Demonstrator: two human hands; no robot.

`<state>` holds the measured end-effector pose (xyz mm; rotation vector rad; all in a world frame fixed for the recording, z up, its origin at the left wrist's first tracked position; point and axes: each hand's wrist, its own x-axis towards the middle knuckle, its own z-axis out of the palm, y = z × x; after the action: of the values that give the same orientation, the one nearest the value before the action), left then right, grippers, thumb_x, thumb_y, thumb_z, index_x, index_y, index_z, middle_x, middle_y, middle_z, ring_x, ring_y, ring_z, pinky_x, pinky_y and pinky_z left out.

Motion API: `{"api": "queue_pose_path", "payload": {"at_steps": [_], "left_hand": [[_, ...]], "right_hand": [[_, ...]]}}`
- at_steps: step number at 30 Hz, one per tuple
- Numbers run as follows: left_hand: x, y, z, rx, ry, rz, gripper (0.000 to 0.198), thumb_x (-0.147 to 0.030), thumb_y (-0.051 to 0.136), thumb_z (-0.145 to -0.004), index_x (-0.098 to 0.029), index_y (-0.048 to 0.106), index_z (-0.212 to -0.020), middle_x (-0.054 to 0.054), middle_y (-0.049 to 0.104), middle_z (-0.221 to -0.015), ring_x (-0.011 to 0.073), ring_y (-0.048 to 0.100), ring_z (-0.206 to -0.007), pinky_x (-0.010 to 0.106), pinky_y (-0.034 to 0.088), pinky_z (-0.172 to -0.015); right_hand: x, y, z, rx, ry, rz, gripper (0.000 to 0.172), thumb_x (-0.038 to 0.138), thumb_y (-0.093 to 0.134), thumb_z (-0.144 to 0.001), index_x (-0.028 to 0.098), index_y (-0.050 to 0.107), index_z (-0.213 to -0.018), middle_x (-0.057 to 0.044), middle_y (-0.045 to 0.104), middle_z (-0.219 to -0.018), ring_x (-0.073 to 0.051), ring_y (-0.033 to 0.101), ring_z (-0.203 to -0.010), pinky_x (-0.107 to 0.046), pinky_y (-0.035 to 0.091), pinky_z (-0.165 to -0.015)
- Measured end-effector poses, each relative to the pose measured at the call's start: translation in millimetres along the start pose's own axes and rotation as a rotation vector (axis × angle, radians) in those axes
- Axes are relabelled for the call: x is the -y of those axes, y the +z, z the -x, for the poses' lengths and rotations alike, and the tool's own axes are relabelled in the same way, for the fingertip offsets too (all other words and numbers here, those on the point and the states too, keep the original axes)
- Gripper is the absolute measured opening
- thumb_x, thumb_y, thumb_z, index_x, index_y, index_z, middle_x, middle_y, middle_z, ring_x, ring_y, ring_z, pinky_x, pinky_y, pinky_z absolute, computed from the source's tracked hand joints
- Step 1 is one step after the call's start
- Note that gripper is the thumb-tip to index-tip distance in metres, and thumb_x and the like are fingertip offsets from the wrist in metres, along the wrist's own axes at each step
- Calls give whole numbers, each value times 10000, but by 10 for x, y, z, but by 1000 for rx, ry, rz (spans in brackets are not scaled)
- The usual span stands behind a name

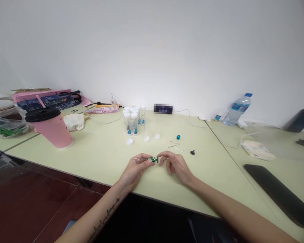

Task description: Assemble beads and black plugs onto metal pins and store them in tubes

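Observation:
Between the thumb and fingers of my left hand point(138, 166) is a small green-and-black part with a thin metal rod point(153, 159), the rod pointing left. My right hand point(176, 164) has its index fingertip at the black disc end of that part; its other fingers are loosely bent and apart. Beyond my right hand lie a thin needle-like rod point(178, 149), a fine wire piece point(175, 144), a black knob-shaped piece point(193, 152) and a blue piece point(178, 137). A white cap point(129, 141) rests farther left.
Several clear tubes with white caps point(134, 116) hold blue parts, near clear tubes standing on white caps point(147, 138). A pink cup point(53, 130) stands left. At right are a water bottle point(238, 109), a white cable point(225, 143) and a long black pad point(276, 192).

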<state>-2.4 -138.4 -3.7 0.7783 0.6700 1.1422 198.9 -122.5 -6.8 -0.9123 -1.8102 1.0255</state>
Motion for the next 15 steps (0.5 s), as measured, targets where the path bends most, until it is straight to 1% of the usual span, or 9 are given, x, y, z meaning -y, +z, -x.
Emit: {"api": "queue_pose_path", "payload": {"at_steps": [2,4,5,6,9,11,12,15], "left_hand": [[0,1,-1,0,1,-1,240,-207,840,-628,-123,697,-802,56,721,-788,138,651,-761,258,469,-801],[2,0,-1,2,-1,1,240,-206,836,-637,-120,695,-811,62,725,-805,135,652,-765,253,469,-799],[3,-3,-1,4,-2,3,238,-205,832,-644,-120,694,-818,63,725,-812,132,651,-766,249,469,-798],[5,-6,-1,6,-2,6,234,-202,828,-651,-120,693,-822,61,724,-818,127,650,-769,244,469,-797],[14,-19,-2,16,4,14,211,-185,815,-669,-120,691,-827,52,719,-824,118,647,-785,230,468,-806],[19,-25,-4,18,6,13,198,-173,807,-679,-117,689,-827,51,718,-817,112,647,-782,222,469,-807],[20,-26,-3,18,6,10,190,-169,804,-684,-114,689,-825,52,718,-803,110,647,-773,218,470,-802],[16,-20,2,18,-1,4,175,-164,792,-701,-110,686,-829,57,722,-796,107,650,-758,217,474,-794]], "right_hand": [[-6,3,-1,16,0,-3,578,558,282,-976,165,703,-1027,-49,690,-694,-98,483,-422,-232,354,-432],[-13,7,-6,32,4,-5,602,542,283,-983,153,733,-888,-46,681,-654,-90,479,-407,-237,373,-449],[-14,9,-8,33,7,-7,610,533,278,-987,149,734,-858,-42,670,-627,-90,480,-404,-239,381,-456],[-12,10,-9,28,7,-8,608,528,271,-991,148,730,-869,-36,659,-606,-93,484,-407,-240,385,-460],[11,9,-7,-2,2,-14,582,544,255,-987,159,687,-1048,-30,644,-608,-120,524,-465,-239,377,-456],[30,7,-3,3,-3,-16,583,572,271,-972,164,669,-1093,-32,648,-624,-126,526,-475,-239,366,-450],[35,7,-3,13,-3,-17,585,580,283,-966,164,682,-1063,-35,655,-635,-120,513,-460,-240,364,-449],[23,17,-13,47,10,-16,610,566,286,-972,149,724,-885,-39,657,-612,-98,471,-410,-243,363,-453]]}}
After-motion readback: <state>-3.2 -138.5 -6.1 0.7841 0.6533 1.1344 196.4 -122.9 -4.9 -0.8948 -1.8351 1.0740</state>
